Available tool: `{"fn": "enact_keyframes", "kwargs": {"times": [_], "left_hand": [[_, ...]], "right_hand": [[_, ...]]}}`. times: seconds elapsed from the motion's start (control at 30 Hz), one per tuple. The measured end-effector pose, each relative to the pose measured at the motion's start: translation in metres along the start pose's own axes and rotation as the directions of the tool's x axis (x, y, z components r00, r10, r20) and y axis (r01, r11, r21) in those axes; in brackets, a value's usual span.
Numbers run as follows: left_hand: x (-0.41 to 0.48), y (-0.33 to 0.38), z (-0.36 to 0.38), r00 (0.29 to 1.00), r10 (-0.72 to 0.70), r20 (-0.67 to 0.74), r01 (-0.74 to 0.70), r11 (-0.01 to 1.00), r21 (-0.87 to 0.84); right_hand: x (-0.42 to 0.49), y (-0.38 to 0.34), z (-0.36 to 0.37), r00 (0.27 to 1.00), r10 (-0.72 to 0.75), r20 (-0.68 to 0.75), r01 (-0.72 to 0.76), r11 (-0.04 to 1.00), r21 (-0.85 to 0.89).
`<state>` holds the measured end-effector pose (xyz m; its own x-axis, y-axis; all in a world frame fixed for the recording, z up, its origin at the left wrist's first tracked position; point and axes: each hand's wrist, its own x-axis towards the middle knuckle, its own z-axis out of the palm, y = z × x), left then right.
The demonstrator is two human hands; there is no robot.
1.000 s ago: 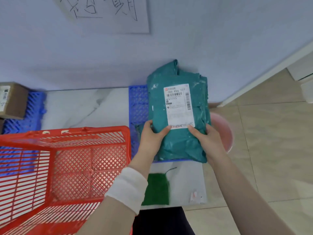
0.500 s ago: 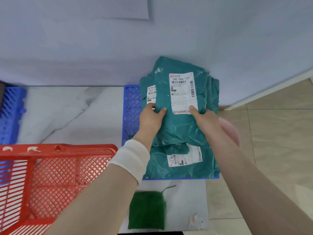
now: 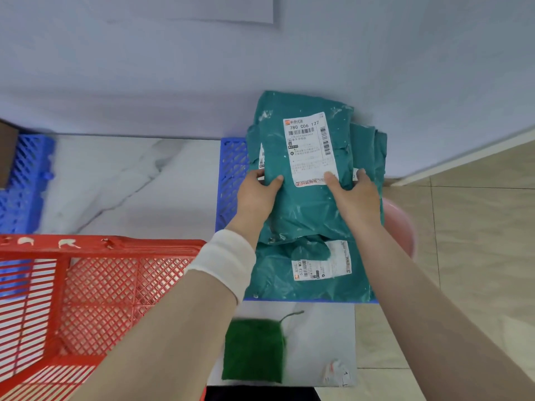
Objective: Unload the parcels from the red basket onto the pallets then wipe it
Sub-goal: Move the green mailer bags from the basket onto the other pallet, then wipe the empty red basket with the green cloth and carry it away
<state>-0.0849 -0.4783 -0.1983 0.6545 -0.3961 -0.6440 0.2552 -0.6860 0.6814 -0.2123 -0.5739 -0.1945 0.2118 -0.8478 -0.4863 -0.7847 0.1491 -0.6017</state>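
Note:
A teal plastic parcel (image 3: 307,204) with a white shipping label lies on top of other teal parcels (image 3: 289,273) on a blue pallet (image 3: 231,175) by the wall. My left hand (image 3: 257,195) grips its left edge and my right hand (image 3: 356,198) grips its right edge, thumbs on top. The red mesh basket (image 3: 95,287) stands at the lower left; the part of its inside that shows holds no parcels. A green cloth (image 3: 252,351) lies on the floor near me, below the pallet.
A second blue pallet (image 3: 26,183) with a brown cardboard box (image 3: 7,151) sits at the far left. A pink basin (image 3: 399,230) is partly hidden behind my right arm. The wall runs close behind the pallet. Tan floor tiles lie to the right.
Both hands have carried the labelled teal parcel forward from near the basket and set it lower on the stack against the wall. The view has tilted down.

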Motion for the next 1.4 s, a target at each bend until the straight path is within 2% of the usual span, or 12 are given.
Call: {"fn": "enact_keyframes", "kwargs": {"times": [0.1,0.27,0.4,0.63,0.73,0.87,1.03,1.23,1.3,1.4], "left_hand": [[-0.012,-0.001,-0.005,0.999,0.041,-0.018,-0.041,0.999,-0.021],[-0.046,-0.008,-0.004,0.983,0.130,-0.130,-0.130,0.991,0.009],[-0.090,-0.026,0.008,0.955,0.217,-0.202,-0.208,0.976,0.061],[-0.176,-0.079,0.024,0.943,0.261,-0.207,-0.225,0.957,0.182],[-0.210,-0.120,0.032,0.960,0.237,-0.151,-0.206,0.959,0.195],[-0.247,-0.185,0.036,0.993,0.105,-0.061,-0.087,0.964,0.253],[-0.266,-0.249,0.022,0.997,-0.079,-0.021,0.081,0.960,0.267],[-0.236,-0.312,0.006,0.989,-0.122,-0.081,0.142,0.932,0.334],[-0.220,-0.326,0.001,0.978,-0.164,-0.128,0.197,0.927,0.318],[-0.188,-0.344,0.003,0.958,-0.168,-0.230,0.232,0.930,0.285]], "right_hand": [[-0.013,0.005,-0.010,0.994,-0.031,-0.102,0.029,0.999,-0.018],[-0.061,0.029,-0.018,0.962,-0.054,-0.267,0.079,0.993,0.083],[-0.106,0.059,-0.011,0.952,-0.038,-0.302,0.068,0.994,0.090],[-0.179,0.120,-0.005,0.985,-0.051,-0.167,0.058,0.998,0.038],[-0.209,0.153,0.002,0.995,-0.019,-0.098,0.024,0.999,0.043],[-0.253,0.200,0.016,0.996,0.091,0.025,-0.091,0.996,0.011],[-0.292,0.240,0.035,0.955,0.254,0.155,-0.258,0.966,0.005],[-0.290,0.275,0.075,0.923,0.316,0.218,-0.329,0.944,0.025],[-0.285,0.278,0.093,0.925,0.296,0.238,-0.303,0.953,-0.009],[-0.264,0.282,0.126,0.965,0.185,0.187,-0.183,0.983,-0.031]]}}
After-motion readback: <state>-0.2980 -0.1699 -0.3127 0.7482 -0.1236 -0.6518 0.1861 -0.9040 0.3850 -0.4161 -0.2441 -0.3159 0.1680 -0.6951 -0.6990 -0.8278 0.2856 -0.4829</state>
